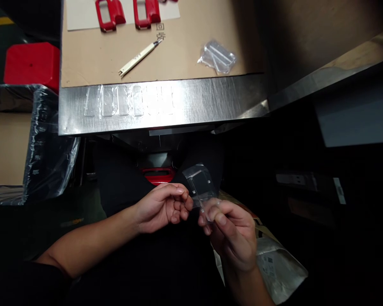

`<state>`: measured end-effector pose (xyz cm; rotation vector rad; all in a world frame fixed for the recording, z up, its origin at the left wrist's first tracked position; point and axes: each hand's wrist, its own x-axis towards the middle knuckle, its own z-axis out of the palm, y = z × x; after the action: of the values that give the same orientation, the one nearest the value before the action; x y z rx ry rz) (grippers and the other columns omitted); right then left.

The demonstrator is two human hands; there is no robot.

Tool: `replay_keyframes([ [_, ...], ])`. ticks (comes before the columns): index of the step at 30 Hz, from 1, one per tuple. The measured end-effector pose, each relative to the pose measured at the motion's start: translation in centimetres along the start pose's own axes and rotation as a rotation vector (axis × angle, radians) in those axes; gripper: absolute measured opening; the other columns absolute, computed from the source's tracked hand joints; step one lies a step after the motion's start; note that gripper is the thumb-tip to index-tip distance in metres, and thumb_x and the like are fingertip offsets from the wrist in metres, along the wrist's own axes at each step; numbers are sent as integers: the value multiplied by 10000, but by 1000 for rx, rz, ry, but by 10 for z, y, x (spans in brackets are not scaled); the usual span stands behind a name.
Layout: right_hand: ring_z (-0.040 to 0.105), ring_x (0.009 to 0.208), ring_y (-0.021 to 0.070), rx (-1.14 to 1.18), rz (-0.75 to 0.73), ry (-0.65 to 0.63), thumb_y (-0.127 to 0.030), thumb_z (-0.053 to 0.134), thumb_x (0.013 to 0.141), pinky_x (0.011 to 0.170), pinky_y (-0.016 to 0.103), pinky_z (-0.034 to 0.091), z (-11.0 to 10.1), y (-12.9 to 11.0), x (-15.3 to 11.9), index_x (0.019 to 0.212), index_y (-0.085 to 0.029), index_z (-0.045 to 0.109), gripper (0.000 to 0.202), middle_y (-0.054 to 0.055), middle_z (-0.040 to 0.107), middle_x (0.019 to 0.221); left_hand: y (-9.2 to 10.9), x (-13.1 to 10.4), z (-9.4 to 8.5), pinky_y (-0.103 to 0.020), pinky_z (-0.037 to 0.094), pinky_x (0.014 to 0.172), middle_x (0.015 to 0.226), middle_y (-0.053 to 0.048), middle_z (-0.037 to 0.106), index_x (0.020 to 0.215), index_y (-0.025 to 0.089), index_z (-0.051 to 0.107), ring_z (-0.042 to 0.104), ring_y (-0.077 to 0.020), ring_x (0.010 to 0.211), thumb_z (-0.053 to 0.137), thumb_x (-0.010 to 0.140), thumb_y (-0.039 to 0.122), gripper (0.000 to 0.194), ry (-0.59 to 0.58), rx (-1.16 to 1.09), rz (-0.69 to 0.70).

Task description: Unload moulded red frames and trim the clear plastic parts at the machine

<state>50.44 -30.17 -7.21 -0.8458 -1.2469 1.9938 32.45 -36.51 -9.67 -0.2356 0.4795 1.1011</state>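
Note:
Above my lap, my right hand (232,236) pinches a small clear plastic bag (200,180) between thumb and fingers. Inside the bag a flat transparent piece with bright edges shows. My left hand (166,206) is beside it, palm up with fingers curled in toward the bag's lower left edge; whether they grip it is hidden. On the metal table edge in front lie several clear rectangular plates (123,101) in a row. Further back on the cardboard sits another bag of clear plates (217,56). A cream-coloured pen-like cutter (140,58) lies to its left.
Red plastic frames (111,16) rest on white paper at the table's back. To the left stand a red box (32,64) and a bin lined with dark plastic (46,140). A silvery bag (279,267) is low on the right. The metal table edge (217,100) crosses ahead.

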Motion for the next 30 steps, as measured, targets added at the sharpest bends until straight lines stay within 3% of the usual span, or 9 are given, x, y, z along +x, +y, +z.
replay_keyframes([
  [3,561,562,129,8,0,-16,-279,633,970,517,280,423,0,1,0,835,-195,730,186,49,698,748,1,-2,-1,-155,520,472,841,-105,705,976,134,581,735,-198,706,610,944,288,160,-87,-50,-5],
  [6,560,571,128,-5,1,-2,-272,626,977,535,286,437,0,1,1,859,-200,732,174,50,706,774,7,-7,2,-190,569,599,983,-126,715,1067,138,575,744,-212,852,595,934,244,172,-68,-83,134],
  [11,572,592,127,-97,-42,32,-243,617,984,626,316,490,3,2,3,869,-201,727,165,42,713,790,14,-15,7,-272,575,861,1320,-126,633,1108,179,601,622,-269,1236,641,846,193,266,148,-17,495],
  [13,573,596,120,-142,-40,58,-235,609,989,626,307,488,5,2,4,875,-206,721,163,39,723,822,9,-19,5,-274,550,884,1293,-98,625,1059,185,635,620,-241,1195,651,852,200,208,300,116,657],
  [15,568,594,112,-187,-22,82,-231,604,994,606,291,476,7,1,4,874,-209,716,165,38,732,859,-1,-26,2,-239,520,823,1087,-71,641,961,160,678,637,-175,976,661,866,211,109,393,291,727],
  [18,575,602,112,-261,-9,117,-232,617,989,626,291,485,9,1,3,857,-211,719,168,31,734,858,-18,-39,0,-220,471,689,810,-49,587,930,122,744,557,-127,720,682,892,276,170,302,528,600],
  [21,599,629,127,-324,-7,146,-243,637,977,650,301,497,10,2,2,860,-211,732,154,32,734,848,-27,-48,3,-224,435,605,736,-39,571,1224,133,716,530,-127,638,689,914,364,387,161,604,464],
  [24,588,615,125,-346,2,145,-255,639,975,638,301,492,11,4,0,872,-207,737,150,36,741,867,-29,-47,9,-205,383,536,703,-9,537,1358,158,630,488,-100,556,693,913,366,495,122,554,420],
  [30,568,597,114,-322,-22,147,-243,628,983,608,282,477,12,1,-2,866,-217,729,157,26,737,852,-31,-40,14,-172,397,490,660,17,529,1270,168,632,478,-74,474,706,899,293,398,114,385,400],
])
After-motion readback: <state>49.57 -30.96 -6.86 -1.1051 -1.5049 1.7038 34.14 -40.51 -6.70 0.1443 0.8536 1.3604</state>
